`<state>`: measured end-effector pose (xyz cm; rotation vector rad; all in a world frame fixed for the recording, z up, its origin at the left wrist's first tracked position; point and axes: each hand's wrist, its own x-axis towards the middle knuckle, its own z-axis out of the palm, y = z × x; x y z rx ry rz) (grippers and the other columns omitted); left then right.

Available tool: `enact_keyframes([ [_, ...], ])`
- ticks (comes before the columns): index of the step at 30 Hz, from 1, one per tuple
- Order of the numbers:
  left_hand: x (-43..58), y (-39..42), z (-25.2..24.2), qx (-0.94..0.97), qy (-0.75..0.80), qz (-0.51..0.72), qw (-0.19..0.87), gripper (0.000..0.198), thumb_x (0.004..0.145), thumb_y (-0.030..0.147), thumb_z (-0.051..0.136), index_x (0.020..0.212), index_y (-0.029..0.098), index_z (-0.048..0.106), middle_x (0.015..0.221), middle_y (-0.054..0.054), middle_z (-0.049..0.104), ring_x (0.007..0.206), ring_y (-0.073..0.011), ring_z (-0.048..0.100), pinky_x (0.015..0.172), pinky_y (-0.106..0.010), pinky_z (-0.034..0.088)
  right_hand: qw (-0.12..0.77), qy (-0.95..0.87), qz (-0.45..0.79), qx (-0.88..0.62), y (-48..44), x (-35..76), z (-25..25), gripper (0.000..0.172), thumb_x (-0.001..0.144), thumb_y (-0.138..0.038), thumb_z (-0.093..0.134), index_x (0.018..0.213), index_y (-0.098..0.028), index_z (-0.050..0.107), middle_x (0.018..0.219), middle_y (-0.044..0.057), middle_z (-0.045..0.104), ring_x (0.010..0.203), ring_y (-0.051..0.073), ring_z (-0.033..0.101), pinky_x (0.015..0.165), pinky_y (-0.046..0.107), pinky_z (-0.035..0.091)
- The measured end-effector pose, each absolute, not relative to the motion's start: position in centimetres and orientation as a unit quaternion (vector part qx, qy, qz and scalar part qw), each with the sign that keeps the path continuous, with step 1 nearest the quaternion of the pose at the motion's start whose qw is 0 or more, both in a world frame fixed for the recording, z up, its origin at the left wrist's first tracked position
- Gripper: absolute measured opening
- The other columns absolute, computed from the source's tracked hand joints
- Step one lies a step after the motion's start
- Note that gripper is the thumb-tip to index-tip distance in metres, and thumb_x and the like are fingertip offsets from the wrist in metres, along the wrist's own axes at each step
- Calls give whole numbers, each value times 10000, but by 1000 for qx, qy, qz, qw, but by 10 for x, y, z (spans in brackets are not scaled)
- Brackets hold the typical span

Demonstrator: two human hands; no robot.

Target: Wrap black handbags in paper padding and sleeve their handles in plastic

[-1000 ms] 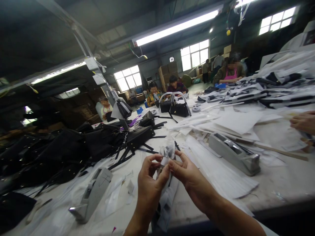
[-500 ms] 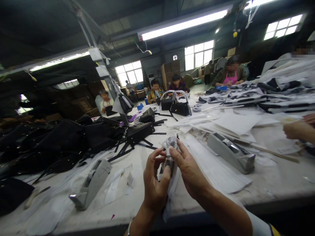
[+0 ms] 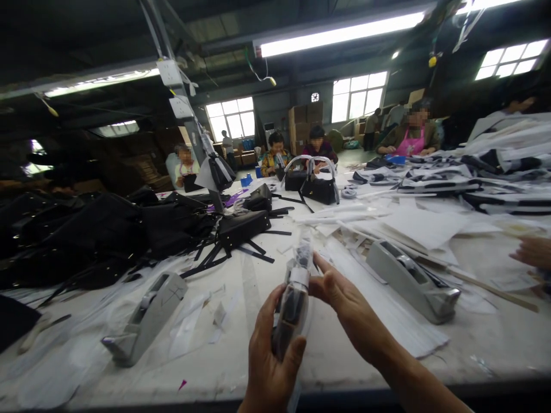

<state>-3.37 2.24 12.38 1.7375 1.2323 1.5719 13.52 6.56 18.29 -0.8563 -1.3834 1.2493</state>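
Upright over the table's front part stands a plastic-wrapped black strap bundle (image 3: 295, 304), with a white band around its upper part. My left hand (image 3: 273, 350) is closed around its lower part, the thumb in front and the fingers on its left side. At the bundle's right edge, my right hand (image 3: 344, 298) has its fingers stretched out and the thumb apart; its fingertips touch or pass behind the wrapped bundle. The lower end of the bundle is hidden by my left hand.
Grey tape dispensers stand to the left (image 3: 146, 318) and right (image 3: 413, 281). Black bags (image 3: 86, 235) are heaped at left, white sheets (image 3: 379, 292) lie at right. A co-worker's hand (image 3: 531, 252) is at the right edge. A metal post (image 3: 193, 132) rises beyond.
My right hand has gone from pinching the bundle's upper part to lying loosely at its right side. More of the bundle and its white band shows. The view has shifted slightly.
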Motion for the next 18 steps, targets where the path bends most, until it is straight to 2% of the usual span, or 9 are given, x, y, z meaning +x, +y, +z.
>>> enact_keyframes([
  [3, -44, 20, 117, 637, 486, 535, 267, 705, 864, 464, 666, 1481, 278, 381, 1507, -83, 473, 1411, -309, 394, 1163, -446, 337, 510, -629, 363, -461, 70, 156, 166, 597, 949, -555, 516, 1463, -257, 457, 1014, 41, 759, 1153, 257, 632, 1149, 476, 323],
  [5, -52, 21, 120, 638, 485, 514, 306, 708, 881, 459, 645, 1501, 288, 349, 1513, -73, 470, 1408, -301, 403, 1161, -436, 340, 495, -623, 339, -502, 72, 166, 151, 508, 948, -557, 506, 1347, -252, 582, 926, 33, 766, 1049, 249, 680, 1085, 447, 416],
  [7, -58, 24, 125, 645, 452, 483, 381, 628, 921, 489, 573, 1485, 277, 396, 1518, -66, 466, 1413, -297, 397, 1167, -427, 333, 464, -613, 371, -521, 72, 170, 135, 474, 947, -565, 490, 1257, -242, 644, 890, 36, 766, 922, 237, 715, 963, 405, 519],
  [9, -61, 28, 130, 631, 414, 467, 461, 545, 962, 518, 477, 1437, 251, 483, 1502, -70, 487, 1406, -296, 409, 1165, -422, 339, 426, -619, 404, -521, 70, 172, 119, 468, 930, -568, 513, 1218, -233, 667, 933, 49, 768, 919, 238, 722, 906, 375, 555],
  [11, -61, 31, 129, 588, 408, 485, 503, 506, 993, 515, 398, 1380, 227, 551, 1444, -86, 551, 1342, -290, 493, 1128, -422, 393, 394, -630, 428, -514, 67, 173, 103, 468, 902, -572, 552, 1198, -233, 681, 990, 60, 768, 952, 246, 723, 904, 360, 566],
  [14, -66, 33, 115, 528, 458, 538, 472, 473, 1003, 500, 385, 1300, 213, 617, 1313, -95, 653, 1203, -267, 610, 1054, -411, 462, 365, -630, 445, -522, 65, 179, 80, 494, 871, -584, 583, 1219, -245, 671, 1080, 74, 755, 966, 259, 727, 919, 374, 573],
  [18, -76, 25, 88, 496, 507, 548, 443, 504, 1000, 531, 368, 1256, 203, 651, 1313, -102, 651, 1259, -268, 565, 1114, -434, 396, 362, -606, 480, -521, 64, 184, 54, 607, 865, -603, 571, 1346, -233, 572, 1309, 114, 648, 1055, 277, 698, 886, 389, 601],
])
